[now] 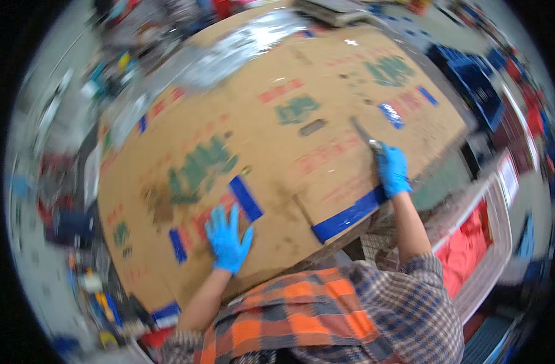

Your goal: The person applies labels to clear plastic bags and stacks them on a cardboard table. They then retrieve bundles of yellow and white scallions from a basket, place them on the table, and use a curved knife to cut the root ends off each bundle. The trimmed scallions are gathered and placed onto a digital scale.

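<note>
A large printed cardboard sheet (268,154) covers the tabletop in front of me, with strips of blue tape (246,199) stuck on it. My left hand (228,236), in a blue glove, rests on the cardboard near its front edge, fingers spread and holding nothing. In my right hand (393,170), also gloved in blue, is a slim knife-like tool (362,131). Its narrow end points up and left over the cardboard; blur hides the exact kind. The handle is mostly covered by my fingers. A longer blue tape strip (350,218) runs along the edge just below that hand.
Clear plastic film (241,54) lies along the table's far side, near a grey flat-topped device (334,10). To my right stands a pale crate (500,255) holding red material (466,252). Dark blue crates (470,84) are beyond the table's right end.
</note>
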`<state>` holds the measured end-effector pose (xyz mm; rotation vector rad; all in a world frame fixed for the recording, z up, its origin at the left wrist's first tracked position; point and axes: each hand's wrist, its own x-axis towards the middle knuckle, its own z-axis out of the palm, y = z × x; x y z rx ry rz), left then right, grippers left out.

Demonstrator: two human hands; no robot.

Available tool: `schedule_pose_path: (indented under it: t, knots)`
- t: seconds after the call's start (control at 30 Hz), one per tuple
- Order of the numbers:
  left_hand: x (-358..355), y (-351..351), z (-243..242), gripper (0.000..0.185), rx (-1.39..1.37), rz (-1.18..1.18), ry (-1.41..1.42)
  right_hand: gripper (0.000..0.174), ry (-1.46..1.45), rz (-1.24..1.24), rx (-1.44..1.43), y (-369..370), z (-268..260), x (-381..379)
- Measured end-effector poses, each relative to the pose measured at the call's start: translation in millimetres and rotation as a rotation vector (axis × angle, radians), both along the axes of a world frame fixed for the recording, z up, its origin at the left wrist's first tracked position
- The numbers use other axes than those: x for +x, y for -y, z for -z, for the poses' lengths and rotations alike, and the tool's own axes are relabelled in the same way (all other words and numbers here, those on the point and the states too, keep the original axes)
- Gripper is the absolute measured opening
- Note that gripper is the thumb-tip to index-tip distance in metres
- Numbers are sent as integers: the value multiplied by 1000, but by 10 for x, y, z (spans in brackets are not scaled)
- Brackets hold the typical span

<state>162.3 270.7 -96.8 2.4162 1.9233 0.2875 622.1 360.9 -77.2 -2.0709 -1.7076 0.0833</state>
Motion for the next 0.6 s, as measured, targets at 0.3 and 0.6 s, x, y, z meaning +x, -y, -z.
schedule_pose_path:
  t: [0.3, 0.6]
  knots:
    - [-14, 1120, -221, 66, 84, 56, 137, 26, -354, -590, 161, 814, -31, -2417]
    - [-580, 1816, 336, 73, 218, -117, -155, 24, -363, -682, 51, 1327, -59, -4102]
